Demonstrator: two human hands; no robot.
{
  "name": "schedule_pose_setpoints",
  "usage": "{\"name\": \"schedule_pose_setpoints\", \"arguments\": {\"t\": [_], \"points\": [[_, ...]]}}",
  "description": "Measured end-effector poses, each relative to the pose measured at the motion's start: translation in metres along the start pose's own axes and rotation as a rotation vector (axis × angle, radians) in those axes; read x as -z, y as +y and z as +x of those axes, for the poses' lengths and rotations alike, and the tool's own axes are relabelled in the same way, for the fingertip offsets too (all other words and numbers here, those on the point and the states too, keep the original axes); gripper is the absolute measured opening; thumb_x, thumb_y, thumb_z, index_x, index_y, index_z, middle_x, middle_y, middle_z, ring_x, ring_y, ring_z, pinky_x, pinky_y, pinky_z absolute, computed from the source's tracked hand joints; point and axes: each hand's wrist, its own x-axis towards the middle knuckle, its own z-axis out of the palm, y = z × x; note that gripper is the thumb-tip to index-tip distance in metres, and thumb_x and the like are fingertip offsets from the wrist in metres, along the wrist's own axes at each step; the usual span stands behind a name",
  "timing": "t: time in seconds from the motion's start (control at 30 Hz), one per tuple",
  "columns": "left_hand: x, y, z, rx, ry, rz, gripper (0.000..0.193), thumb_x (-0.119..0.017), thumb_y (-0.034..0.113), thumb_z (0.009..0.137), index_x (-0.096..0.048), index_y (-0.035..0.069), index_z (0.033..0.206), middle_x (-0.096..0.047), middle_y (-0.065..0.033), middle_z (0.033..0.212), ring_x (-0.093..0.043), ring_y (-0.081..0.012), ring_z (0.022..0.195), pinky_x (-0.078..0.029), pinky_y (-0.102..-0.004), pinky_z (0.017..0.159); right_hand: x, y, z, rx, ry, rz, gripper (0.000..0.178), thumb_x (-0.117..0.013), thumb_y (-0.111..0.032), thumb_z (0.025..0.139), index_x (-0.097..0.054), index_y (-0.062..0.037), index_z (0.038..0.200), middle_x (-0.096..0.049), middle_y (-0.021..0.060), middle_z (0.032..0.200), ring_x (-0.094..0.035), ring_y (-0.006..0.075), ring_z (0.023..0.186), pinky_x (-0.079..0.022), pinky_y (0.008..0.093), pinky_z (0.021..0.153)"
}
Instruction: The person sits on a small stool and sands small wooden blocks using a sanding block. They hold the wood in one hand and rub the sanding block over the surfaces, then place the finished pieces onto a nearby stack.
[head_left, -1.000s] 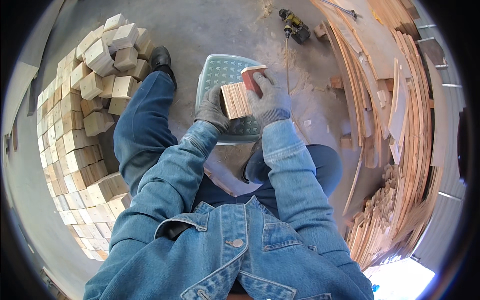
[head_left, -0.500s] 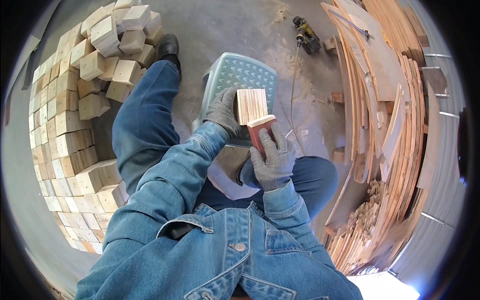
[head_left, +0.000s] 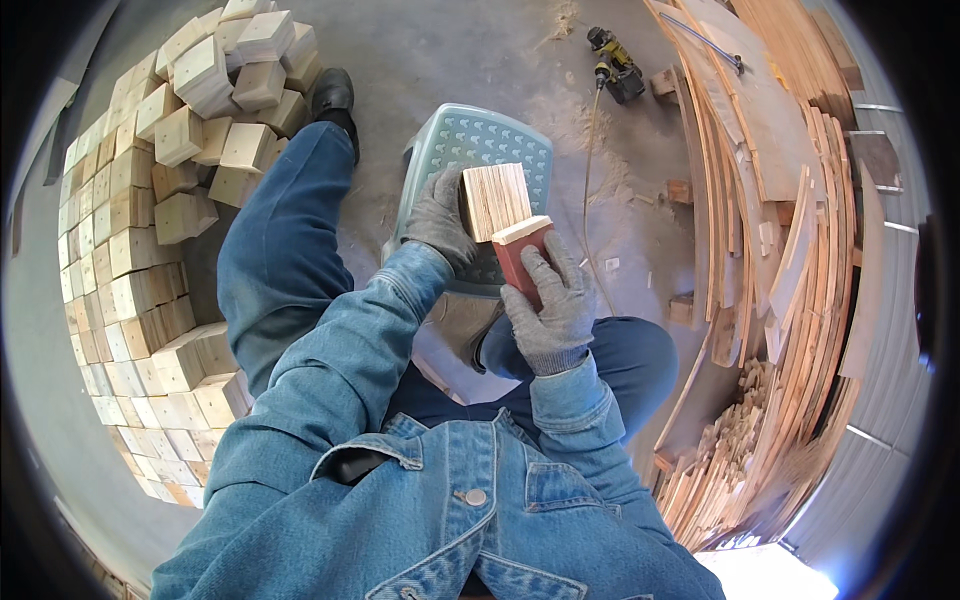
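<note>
In a grey glove, my left hand (head_left: 440,222) grips a squarish wooden block (head_left: 497,201) from its left side, over a pale green plastic stool (head_left: 478,135) with a raised pattern on its top. My right hand (head_left: 552,312), gloved too, is closed round a small block wrapped in reddish-brown sandpaper (head_left: 524,262). The sanding block's far end, edged in pale wood, meets the near right edge of the wooden block. The left thumb and fingertips are partly hidden behind the wooden block.
Stacked wooden blocks (head_left: 150,290) rise along my left side, beside my outstretched leg. A yellow and black cordless drill (head_left: 618,68) with a long bit lies on the floor ahead, near scattered sawdust. Long boards and thin strips (head_left: 790,290) are piled at the right.
The wooden block has tilted anticlockwise and shifted slightly left. The sanding block and my right hand have tilted along with it and stay against its near edge.
</note>
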Motion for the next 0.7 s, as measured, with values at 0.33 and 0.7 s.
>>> {"name": "schedule_pose_setpoints", "arguments": {"t": [0.33, 0.7], "points": [[-0.001, -0.006, 0.004, 0.054, -0.071, -0.136, 0.118, -0.097, 0.043, 0.062, -0.036, 0.01, 0.158, -0.049, -0.0178, 0.146, -0.051, -0.0353, 0.139, -0.042, -0.0415, 0.123, -0.036, -0.01, 0.106, 0.012, -0.042, -0.144, 0.049, -0.081, -0.028, 0.084, -0.075, -0.0145, 0.13, -0.061, 0.0122, 0.149, -0.066, 0.0398, 0.116, -0.054, 0.0504, 0.099], [-0.004, -0.011, 0.003, 0.034, -0.045, -0.171, 0.1, -0.092, 0.033, 0.067, -0.044, 0.015, 0.153, -0.051, -0.0208, 0.146, -0.053, -0.0406, 0.136, -0.044, -0.0453, 0.12, -0.015, -0.015, 0.035, 0.059, -0.027, -0.125, 0.056, -0.083, -0.025, 0.081, -0.072, -0.0093, 0.134, -0.059, 0.0185, 0.152, -0.065, 0.0399, 0.12, -0.052, 0.0521, 0.103]]}}
